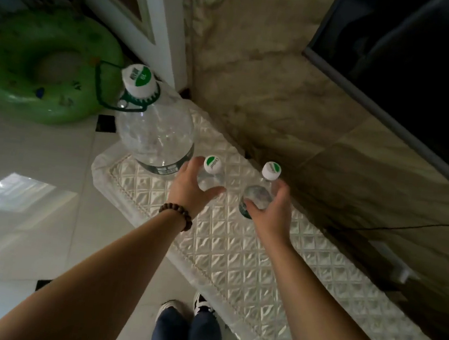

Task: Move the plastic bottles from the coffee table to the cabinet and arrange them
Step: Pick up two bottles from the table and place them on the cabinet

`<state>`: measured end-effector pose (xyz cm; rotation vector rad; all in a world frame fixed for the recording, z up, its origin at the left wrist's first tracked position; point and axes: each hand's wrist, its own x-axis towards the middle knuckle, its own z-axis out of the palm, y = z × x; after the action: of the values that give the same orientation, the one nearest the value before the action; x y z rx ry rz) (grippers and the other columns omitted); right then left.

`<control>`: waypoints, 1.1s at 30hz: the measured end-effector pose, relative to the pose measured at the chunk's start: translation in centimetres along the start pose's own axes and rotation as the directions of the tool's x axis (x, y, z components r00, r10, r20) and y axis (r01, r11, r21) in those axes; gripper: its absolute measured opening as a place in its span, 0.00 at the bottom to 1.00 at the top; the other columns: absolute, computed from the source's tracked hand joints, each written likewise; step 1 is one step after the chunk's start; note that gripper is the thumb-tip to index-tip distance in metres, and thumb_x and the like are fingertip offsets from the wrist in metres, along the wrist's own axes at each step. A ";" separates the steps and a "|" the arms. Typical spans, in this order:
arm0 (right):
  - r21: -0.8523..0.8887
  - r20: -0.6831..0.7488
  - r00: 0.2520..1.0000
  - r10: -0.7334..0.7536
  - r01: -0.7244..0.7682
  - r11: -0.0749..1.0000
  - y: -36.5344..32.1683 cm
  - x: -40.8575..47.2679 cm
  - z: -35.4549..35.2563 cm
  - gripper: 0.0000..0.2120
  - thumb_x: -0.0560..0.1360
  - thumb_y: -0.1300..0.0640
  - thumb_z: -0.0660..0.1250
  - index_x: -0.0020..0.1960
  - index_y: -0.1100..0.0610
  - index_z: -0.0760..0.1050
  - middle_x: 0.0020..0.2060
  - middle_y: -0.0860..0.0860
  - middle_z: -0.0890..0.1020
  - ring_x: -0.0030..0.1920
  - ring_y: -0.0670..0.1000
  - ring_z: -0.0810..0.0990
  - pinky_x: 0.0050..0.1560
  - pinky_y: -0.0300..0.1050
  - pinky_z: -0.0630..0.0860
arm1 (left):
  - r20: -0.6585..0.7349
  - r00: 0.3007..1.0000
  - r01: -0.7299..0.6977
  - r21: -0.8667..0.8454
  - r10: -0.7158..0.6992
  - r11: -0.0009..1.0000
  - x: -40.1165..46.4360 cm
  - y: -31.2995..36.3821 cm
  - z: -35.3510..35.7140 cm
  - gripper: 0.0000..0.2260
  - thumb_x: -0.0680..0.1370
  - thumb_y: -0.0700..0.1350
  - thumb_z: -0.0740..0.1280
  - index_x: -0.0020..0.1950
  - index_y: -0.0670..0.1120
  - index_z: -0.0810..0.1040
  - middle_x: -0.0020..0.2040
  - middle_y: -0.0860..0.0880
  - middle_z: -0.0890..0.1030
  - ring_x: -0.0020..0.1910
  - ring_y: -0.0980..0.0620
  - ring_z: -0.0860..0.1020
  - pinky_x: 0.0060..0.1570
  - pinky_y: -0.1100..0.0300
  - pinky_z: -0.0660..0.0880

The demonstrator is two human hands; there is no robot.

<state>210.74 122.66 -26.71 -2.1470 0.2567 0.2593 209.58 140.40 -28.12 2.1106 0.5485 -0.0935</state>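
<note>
Two small clear plastic bottles with white-and-green caps stand upright over the quilted white cabinet top (237, 253). My left hand (188, 187) curls around the left small bottle (211, 172), fingers and thumb on its body. My right hand (271, 210) wraps the right small bottle (259, 192) from the right side. A large clear water jug (153, 132) with a white-and-green cap and a green handle stands on the cabinet's far left end, just left of my left hand.
A marble wall (293, 94) runs along the cabinet's far side, with a dark screen (420, 65) above it and a thin black cable at the right. A green inflatable ring (44, 67) lies on the tiled floor at left. My shoes (188, 307) are below.
</note>
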 end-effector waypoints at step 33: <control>-0.153 0.077 0.986 -0.149 0.159 0.975 2.7 3.2 0.7 0.49 0.66 0.41 0.74 0.77 0.50 0.49 0.76 0.51 0.59 0.75 0.52 0.60 0.68 0.48 0.66 | -0.088 0.987 -0.121 0.169 0.137 0.978 0.9 0.4 1.7 0.35 0.73 0.58 0.68 0.76 0.49 0.58 0.73 0.47 0.66 0.72 0.48 0.63 0.70 0.50 0.64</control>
<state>212.94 121.48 -30.09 -2.2980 0.0316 0.2668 210.83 139.11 -29.01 2.3153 0.4734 0.0420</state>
